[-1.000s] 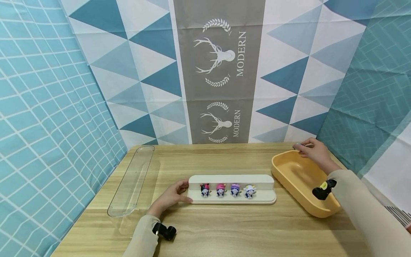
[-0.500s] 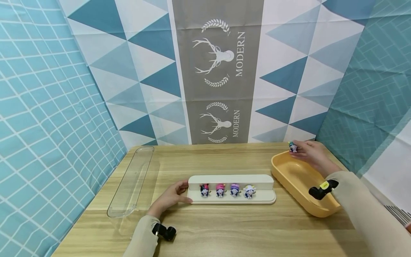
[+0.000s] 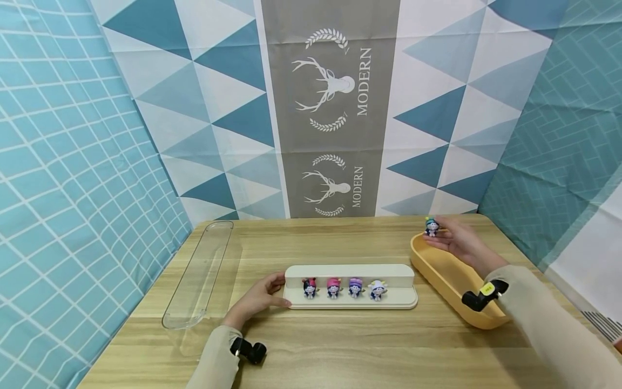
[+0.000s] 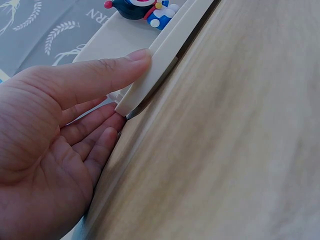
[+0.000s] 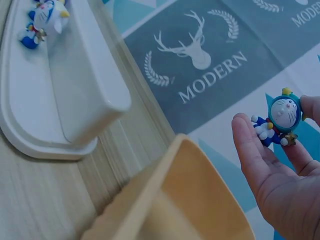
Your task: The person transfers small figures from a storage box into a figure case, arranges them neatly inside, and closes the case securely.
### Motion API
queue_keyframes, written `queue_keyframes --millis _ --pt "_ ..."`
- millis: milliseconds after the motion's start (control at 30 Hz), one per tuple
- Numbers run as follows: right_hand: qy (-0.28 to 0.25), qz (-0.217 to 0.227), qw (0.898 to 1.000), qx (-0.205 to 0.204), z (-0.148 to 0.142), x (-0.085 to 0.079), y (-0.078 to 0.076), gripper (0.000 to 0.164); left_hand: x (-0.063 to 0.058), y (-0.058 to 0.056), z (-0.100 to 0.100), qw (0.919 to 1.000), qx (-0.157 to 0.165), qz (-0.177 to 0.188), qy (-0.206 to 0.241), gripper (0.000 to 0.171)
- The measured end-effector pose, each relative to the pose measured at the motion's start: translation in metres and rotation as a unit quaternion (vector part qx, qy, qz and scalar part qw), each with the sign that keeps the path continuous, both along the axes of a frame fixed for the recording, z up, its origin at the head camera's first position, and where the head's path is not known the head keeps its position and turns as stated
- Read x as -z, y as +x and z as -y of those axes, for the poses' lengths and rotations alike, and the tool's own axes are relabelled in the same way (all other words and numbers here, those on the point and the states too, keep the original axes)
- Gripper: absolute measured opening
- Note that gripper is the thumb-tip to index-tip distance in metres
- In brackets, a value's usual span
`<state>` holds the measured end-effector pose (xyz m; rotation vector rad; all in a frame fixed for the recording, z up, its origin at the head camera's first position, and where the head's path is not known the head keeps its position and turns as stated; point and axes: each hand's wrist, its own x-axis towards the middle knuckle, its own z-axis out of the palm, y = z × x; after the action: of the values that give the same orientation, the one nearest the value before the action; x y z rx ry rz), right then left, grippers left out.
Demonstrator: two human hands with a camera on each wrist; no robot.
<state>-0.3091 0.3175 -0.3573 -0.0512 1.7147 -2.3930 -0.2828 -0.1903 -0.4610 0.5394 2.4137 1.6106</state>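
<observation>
My right hand (image 3: 459,240) pinches a small figurine (image 3: 431,227) with a teal hood and a yellow star on top, above the far left rim of the orange bin (image 3: 439,281). In the right wrist view the figurine (image 5: 280,117) sits tilted between thumb and fingers. My left hand (image 3: 259,297) grips the left end of a cream two-step display stand (image 3: 311,270); in the left wrist view the thumb lies on its front rim and the fingers bend at its end. Several figurines, hooded in black-red, pink (image 3: 333,288), purple (image 3: 356,287) and white (image 3: 377,290), stand in a row on its lower step.
A clear plastic cover (image 3: 201,275) lies on the left of the wooden table (image 3: 330,346). Patterned cloth hangs behind the table and along both sides. Black wrist cameras (image 3: 249,350) are strapped to both sleeves.
My right hand has moved left along the bin's far end, bringing the teal-hooded figurine into clear sight. The left hand, stand and standing figurines have stayed put.
</observation>
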Motion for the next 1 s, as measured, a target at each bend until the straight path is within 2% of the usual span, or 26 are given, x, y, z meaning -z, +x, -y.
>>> queue_keyframes --millis 133,367,600,1000 --pt "0.015 0.001 1.0 -0.003 0.006 0.001 0.003 0.032 -0.001 0.0 0.0 1.0 0.0 0.002 -0.002 0.079" --pt "0.022 0.008 1.0 -0.018 0.016 0.004 0.012 0.029 -0.002 0.001 0.0 1.0 0.0 0.002 0.003 0.08" --pt "0.037 -0.008 0.998 -0.05 0.026 0.011 0.028 0.027 0.001 -0.001 -0.001 1.0 -0.005 0.005 0.003 0.08" --pt "0.048 0.022 0.997 -0.064 0.042 0.026 0.049 0.024 0.002 -0.003 0.0 1.0 -0.006 0.005 0.004 0.08"
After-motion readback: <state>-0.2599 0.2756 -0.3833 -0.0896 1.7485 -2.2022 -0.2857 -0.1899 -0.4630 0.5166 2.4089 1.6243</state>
